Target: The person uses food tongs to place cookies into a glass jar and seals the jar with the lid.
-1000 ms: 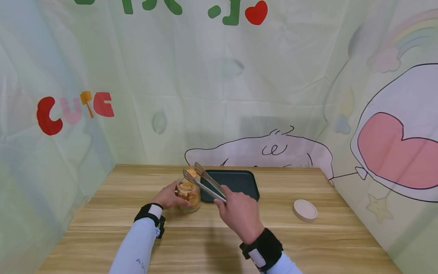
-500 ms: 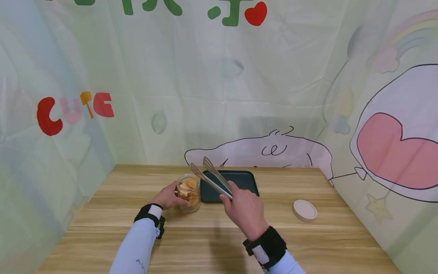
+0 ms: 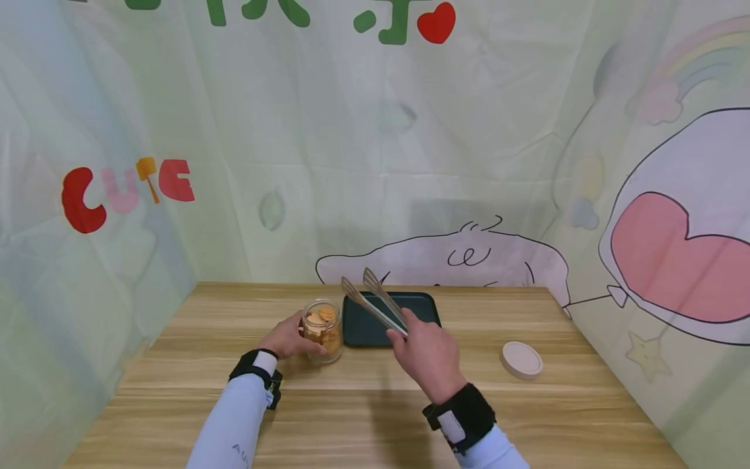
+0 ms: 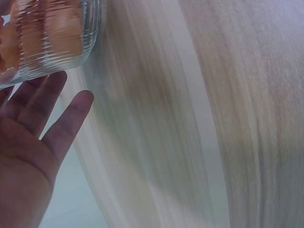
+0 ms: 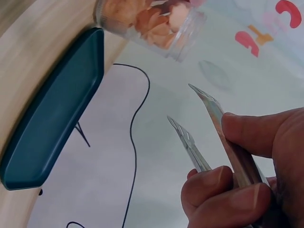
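A clear glass jar stands on the wooden table, with thin round orange-brown pieces like crisps or biscuits inside. My left hand holds the jar's left side, thumb in front; in the left wrist view its fingers lie against the glass near the base. My right hand grips metal tongs above the dark tray. The tongs' arms are spread, and nothing sits between their slotted tips in the right wrist view. The open jar also appears there.
A dark blue-green rectangular tray lies just right of the jar, showing a bare surface. A pale round lid rests on the table at the right. Printed cloth walls stand behind and beside the table.
An orange piece at the tongs' tips above the jar is gone from them. The right hand and tongs have moved right, away from the jar, over the tray. The left hand stays put.
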Motion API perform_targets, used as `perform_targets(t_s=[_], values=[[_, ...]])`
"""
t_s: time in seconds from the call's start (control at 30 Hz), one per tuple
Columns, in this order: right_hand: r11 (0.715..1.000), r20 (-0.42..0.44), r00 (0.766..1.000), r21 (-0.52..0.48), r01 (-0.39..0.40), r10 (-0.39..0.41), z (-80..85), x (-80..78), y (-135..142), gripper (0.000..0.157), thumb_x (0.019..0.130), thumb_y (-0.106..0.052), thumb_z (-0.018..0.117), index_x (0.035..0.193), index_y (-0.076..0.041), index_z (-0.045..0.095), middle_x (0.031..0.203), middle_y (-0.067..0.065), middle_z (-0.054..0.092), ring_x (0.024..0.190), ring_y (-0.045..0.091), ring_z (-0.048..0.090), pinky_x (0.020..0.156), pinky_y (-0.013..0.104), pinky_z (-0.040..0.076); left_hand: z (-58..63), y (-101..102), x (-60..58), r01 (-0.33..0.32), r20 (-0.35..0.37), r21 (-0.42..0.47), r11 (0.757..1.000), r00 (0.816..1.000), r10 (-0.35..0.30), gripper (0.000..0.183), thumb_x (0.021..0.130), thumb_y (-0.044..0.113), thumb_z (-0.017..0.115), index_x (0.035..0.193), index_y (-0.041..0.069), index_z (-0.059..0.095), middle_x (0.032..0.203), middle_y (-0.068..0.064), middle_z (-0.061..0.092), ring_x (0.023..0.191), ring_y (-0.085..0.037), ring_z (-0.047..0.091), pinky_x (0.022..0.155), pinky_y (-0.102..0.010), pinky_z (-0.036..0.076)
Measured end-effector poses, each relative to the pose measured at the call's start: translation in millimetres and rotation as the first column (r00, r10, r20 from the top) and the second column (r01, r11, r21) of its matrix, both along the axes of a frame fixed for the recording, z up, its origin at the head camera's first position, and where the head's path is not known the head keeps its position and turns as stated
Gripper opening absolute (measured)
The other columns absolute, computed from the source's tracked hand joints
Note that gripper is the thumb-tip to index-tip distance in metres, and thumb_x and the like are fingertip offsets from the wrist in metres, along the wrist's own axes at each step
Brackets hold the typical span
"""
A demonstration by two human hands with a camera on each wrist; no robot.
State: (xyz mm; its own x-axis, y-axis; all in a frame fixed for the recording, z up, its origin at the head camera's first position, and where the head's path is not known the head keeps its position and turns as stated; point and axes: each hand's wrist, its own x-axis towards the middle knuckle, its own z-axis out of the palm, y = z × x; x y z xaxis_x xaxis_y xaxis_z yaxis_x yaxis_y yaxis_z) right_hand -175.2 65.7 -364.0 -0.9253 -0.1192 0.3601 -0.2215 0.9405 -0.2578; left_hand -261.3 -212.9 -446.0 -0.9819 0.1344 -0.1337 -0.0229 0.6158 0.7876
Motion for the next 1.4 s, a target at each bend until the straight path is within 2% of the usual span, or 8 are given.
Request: perform_targets(t_s=[0.4, 0.6, 0.87, 0.97, 1.13, 1.3, 1.4], values=[[0.999, 0.058, 0.997, 0.003, 0.041, -0.041, -8.2, -10.3, 5.8, 0.052, 0.091, -0.039, 0.067, 0.131, -0.005, 0.06, 0.054, 0.001, 0.049, 0.044, 0.015, 0.042, 0.038, 0.025, 0.027, -0.2, -1.8, -0.4, -0.014, 0.01, -0.004, 1.0, 1.0, 0.014, 0.099, 0.066, 0.029, 0.091, 0.147, 0.006, 0.038, 0.141, -0.019, 0.054, 0.13, -0.04, 0.05, 0.107, -0.057, 0.04], [0.998, 0.116, 0.991, -0.004, 0.066, -0.065, -14.5, -19.0, 11.6, 0.053, 0.093, -0.038, 0.065, 0.132, -0.003, 0.059, 0.064, 0.007, 0.059, 0.049, 0.017, 0.047, 0.04, 0.028, 0.033, -0.4, -1.8, 0.0, -0.02, 0.018, -0.002, 1.0, 1.0, 0.02, 0.1, 0.066, 0.029, 0.091, 0.148, 0.007, 0.038, 0.142, -0.018, 0.054, 0.13, -0.04, 0.05, 0.108, -0.057, 0.04], [0.993, 0.203, 0.972, -0.007, 0.12, -0.116, -25.1, -34.7, 22.9, 0.054, 0.093, -0.038, 0.064, 0.132, -0.002, 0.058, 0.072, 0.011, 0.064, 0.055, 0.02, 0.053, 0.043, 0.03, 0.037, -0.3, -1.1, 0.4, -0.023, 0.016, -0.003, 1.0, 1.0, 0.023, 0.1, 0.066, 0.029, 0.091, 0.148, 0.007, 0.038, 0.142, -0.018, 0.054, 0.131, -0.039, 0.05, 0.108, -0.057, 0.04], [0.991, 0.232, 0.964, -0.004, 0.131, -0.127, -29.4, -40.6, 28.1, 0.055, 0.093, -0.038, 0.062, 0.133, -0.001, 0.057, 0.08, 0.015, 0.068, 0.059, 0.021, 0.055, 0.045, 0.031, 0.039, 0.3, -0.9, 0.7, -0.022, 0.017, -0.004, 1.0, 1.0, 0.022, 0.1, 0.066, 0.029, 0.091, 0.148, 0.007, 0.038, 0.142, -0.018, 0.053, 0.131, -0.039, 0.049, 0.108, -0.056, 0.04], [0.988, 0.28, 0.95, -0.015, 0.152, -0.142, -37.4, -49.0, 37.7, 0.053, 0.091, -0.029, 0.059, 0.133, 0.004, 0.054, 0.087, 0.019, 0.068, 0.062, 0.024, 0.056, 0.047, 0.033, 0.041, 1.0, 0.2, 0.5, -0.021, 0.008, -0.001, 1.0, 1.0, 0.021, 0.099, 0.067, 0.028, 0.091, 0.147, 0.007, 0.038, 0.141, -0.017, 0.054, 0.13, -0.038, 0.05, 0.108, -0.056, 0.04], [0.986, 0.296, 0.943, -0.026, 0.167, -0.152, -47.6, -55.1, 45.9, 0.06, 0.087, -0.02, 0.058, 0.138, 0.009, 0.046, 0.088, 0.022, 0.068, 0.063, 0.024, 0.056, 0.048, 0.033, 0.04, 1.7, 1.6, 1.3, -0.017, 0.009, 0.013, 1.0, 1.0, 0.017, 0.097, 0.067, 0.027, 0.091, 0.148, 0.008, 0.039, 0.141, -0.016, 0.055, 0.13, -0.038, 0.051, 0.108, -0.055, 0.041], [0.984, 0.299, 0.941, -0.033, 0.174, -0.156, -52.4, -56.9, 48.6, 0.063, 0.087, -0.018, 0.058, 0.141, 0.01, 0.042, 0.082, 0.02, 0.067, 0.061, 0.024, 0.054, 0.047, 0.032, 0.039, 1.4, 2.0, 1.7, -0.017, 0.011, 0.018, 1.0, 1.0, 0.017, 0.097, 0.068, 0.026, 0.091, 0.147, 0.008, 0.039, 0.141, -0.016, 0.055, 0.13, -0.037, 0.051, 0.107, -0.055, 0.041]])
